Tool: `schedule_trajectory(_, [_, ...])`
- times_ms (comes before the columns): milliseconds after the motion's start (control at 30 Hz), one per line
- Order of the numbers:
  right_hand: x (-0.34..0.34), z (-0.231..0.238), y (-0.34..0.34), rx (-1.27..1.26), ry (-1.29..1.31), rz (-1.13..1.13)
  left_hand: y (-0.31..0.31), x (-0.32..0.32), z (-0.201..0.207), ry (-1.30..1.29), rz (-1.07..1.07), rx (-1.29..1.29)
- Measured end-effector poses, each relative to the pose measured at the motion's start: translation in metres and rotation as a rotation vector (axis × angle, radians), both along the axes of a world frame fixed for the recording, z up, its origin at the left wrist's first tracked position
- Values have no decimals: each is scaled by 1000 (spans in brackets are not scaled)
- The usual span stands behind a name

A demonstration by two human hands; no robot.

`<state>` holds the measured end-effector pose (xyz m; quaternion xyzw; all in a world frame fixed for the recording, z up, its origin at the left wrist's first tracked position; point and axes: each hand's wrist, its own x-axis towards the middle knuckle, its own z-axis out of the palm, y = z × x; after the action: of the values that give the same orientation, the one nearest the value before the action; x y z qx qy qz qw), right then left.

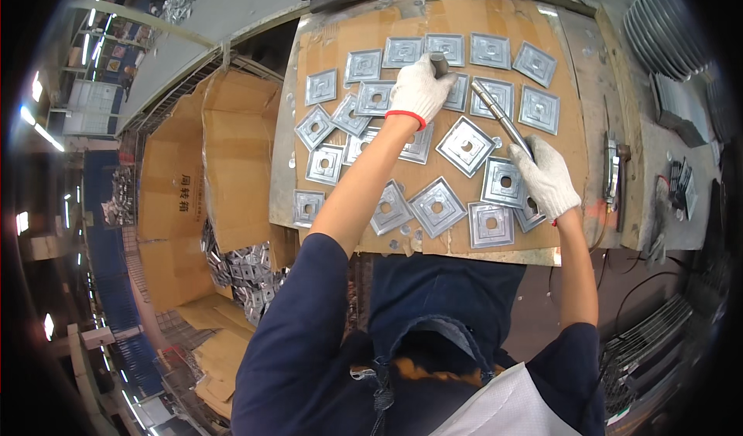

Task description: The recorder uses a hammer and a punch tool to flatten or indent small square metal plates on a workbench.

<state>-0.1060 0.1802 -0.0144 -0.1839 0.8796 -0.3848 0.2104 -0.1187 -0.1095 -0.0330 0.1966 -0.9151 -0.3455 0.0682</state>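
Both hands wear white knit gloves. My left hand [420, 94] reaches over the far middle of the cardboard-covered table [573, 138], its fingers closed around a short grey cylindrical piece [439, 63]. In my right hand [546, 176], at the right side, is a long, slim metal rod [499, 112], slanting up and to the left. Square silver metal plates with stepped rims lie flat beneath and around both hands. Many have a round centre hole, such as the plate [453, 143] between the hands and the plate [422, 200] at the near edge. The plate [495, 180] lies beside my right hand.
To the left stands a large open cardboard box [174, 204], with many small metal parts [251, 281] low beside its flap. Stacked curved metal pieces [664, 29] and flat dark plates [677, 107] occupy the right bench. A tool [611, 165] lies along the table's right edge.
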Motion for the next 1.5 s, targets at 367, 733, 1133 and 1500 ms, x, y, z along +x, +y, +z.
schedule_trajectory(367, [-18, 75, -51, -158, 271, 11, -6, 0, -10, 33, -63, 22])
schedule_trajectory(733, [-47, 28, -85, 324, 380, 227, -1, -1, -13, 53, -55, -12])
schedule_trajectory(1133, [-2, 32, -38, 204, 238, -15, 0, 9, 23, 99, 21, 119])
schedule_trajectory(1500, [-27, 25, -74, 161, 229, 76, -8, 28, 36, 97, -90, 71])
